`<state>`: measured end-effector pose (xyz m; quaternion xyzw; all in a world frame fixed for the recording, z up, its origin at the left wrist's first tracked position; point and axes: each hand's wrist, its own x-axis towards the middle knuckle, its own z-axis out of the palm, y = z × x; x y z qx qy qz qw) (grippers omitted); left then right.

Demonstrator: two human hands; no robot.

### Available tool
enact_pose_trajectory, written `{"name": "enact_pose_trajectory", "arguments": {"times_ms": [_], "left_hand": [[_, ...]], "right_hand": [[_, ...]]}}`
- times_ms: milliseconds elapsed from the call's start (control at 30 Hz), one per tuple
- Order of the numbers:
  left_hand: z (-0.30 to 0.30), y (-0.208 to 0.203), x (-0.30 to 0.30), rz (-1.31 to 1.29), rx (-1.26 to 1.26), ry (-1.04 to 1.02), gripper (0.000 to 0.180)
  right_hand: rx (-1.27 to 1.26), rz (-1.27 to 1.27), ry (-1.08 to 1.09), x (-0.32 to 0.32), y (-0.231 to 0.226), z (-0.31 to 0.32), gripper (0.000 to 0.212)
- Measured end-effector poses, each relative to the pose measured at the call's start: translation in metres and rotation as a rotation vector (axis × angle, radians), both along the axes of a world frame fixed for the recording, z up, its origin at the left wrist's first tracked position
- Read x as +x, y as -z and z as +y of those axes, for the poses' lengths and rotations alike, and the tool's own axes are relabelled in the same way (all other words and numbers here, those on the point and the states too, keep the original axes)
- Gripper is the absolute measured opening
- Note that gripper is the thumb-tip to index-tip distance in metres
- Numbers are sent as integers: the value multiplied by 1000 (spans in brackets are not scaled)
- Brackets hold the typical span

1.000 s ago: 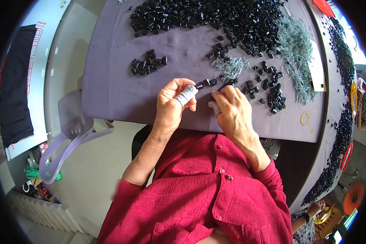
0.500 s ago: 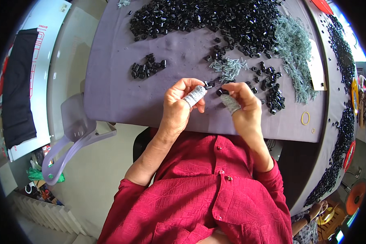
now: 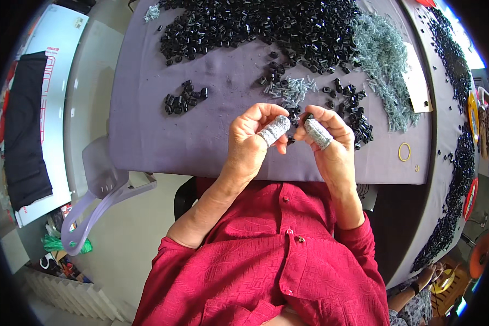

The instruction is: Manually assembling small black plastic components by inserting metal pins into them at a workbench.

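Observation:
My left hand (image 3: 250,136) is in a pinch just above the table's near edge, a grey knitted sleeve on its thumb. What its fingertips hold is hidden. Close on its right, my right hand (image 3: 331,138) grips a small black plastic piece (image 3: 308,116) between finger and sleeved thumb. The two sets of fingertips almost meet. Just beyond them lies a small heap of thin metal springs (image 3: 296,89), with loose black pieces (image 3: 358,122) to its right. A little cluster of black pieces (image 3: 185,99) sits apart on the left.
A large pile of black pieces (image 3: 255,27) covers the table's far side, beside a big heap of springs (image 3: 383,60). Two yellow rings (image 3: 404,152) lie at the right. A lilac plastic chair (image 3: 100,179) stands left. Another person's hands (image 3: 430,274) show at lower right.
The right hand has turned and come closer to the left. The black piece and spring at the left fingertips are now out of sight. The whole view has shifted slightly.

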<state>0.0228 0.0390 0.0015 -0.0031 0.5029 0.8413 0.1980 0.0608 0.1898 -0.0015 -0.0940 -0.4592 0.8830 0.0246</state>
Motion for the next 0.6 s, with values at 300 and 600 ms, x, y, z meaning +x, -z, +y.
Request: {"name": "enact_pose_trajectory", "arguments": {"times_ms": [300, 600], "left_hand": [[10, -3, 4, 54, -32, -32, 11], [15, -6, 8, 127, -152, -46, 11]], "right_hand": [[-222, 42, -28, 2, 13, 8, 16], [-174, 8, -11, 8, 9, 9, 16]]}}
